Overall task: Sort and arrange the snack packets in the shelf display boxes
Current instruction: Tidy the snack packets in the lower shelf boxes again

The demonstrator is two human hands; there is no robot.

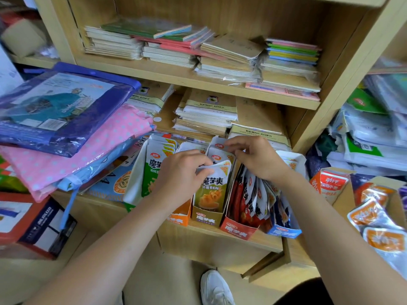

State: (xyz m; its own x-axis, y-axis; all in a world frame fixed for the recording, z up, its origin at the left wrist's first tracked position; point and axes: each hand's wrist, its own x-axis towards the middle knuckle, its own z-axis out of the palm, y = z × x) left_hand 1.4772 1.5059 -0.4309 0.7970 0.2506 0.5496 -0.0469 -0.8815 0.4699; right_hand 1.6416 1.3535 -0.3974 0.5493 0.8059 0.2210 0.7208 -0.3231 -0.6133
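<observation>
Snack packets [212, 190] in brown display box [206, 219], one each in left hand [178, 172] and right hand [257, 157] pinch.

Light wooden shelf unit [348, 62] with stacked notebooks [231, 60] on upper shelves. Beige floor [171, 278] below. Plastic-wrapped fabric packs [66, 119] piled at left. Even, diffuse lighting.

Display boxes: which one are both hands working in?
The olive-brown box, between the orange box and red box. The left hand and right hand both pinch packets in it.
</observation>
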